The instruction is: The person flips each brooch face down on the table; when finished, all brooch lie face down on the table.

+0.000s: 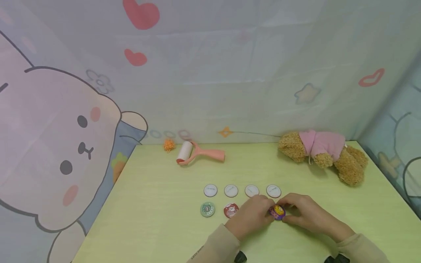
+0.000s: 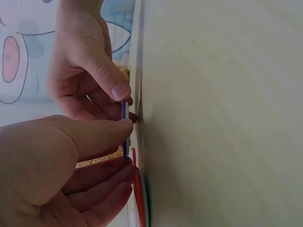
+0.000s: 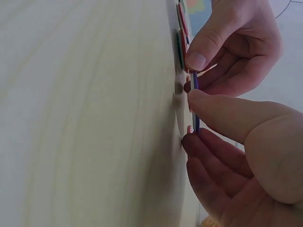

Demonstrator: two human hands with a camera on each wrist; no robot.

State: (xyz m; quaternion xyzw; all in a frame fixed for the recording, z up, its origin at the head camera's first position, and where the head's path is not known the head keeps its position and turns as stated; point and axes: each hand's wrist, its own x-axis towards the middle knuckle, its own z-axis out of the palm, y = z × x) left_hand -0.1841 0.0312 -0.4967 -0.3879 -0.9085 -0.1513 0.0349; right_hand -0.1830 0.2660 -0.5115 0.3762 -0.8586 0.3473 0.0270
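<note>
Far left, backdrop [image 1: 197,91] with a big printed animal [image 1: 56,138], its face tipped sideways; next, my pale green table [image 1: 138,226]; at its back edge an orange fuzzy ball [image 1: 169,145], then just beside it a roller [image 1: 210,153] lying down, white cylinder to the left, pink handle pointing right; nearer me, a green round badge [image 1: 207,209] flat on the table, below the leftmost of four white discs [image 1: 210,190] set in a spaced row; right of the green one, a red badge [image 1: 231,210], partly covered by my left hand in the head view; my left sleeve [image 1: 218,244] is beige, with small dark lettering; my left hand [image 1: 253,215] pinches the left edge of a purple badge [image 1: 279,212], thumb nearer me, fingers on the far side; that badge sits between my two hands, right of the red one and below the rightmost white disc, yellow figure facing up; both wrist views show it edge-on, close to the tabletop, no telling whether it touches; my right hand [image 1: 306,213] is clamped on its right edge, thumb and fingers both on the rim; beige right sleeve [image 1: 363,248] behind it; far right, a brown teddy bear [image 1: 325,146] in a pink top, lying near the back edge, head to the left.
</note>
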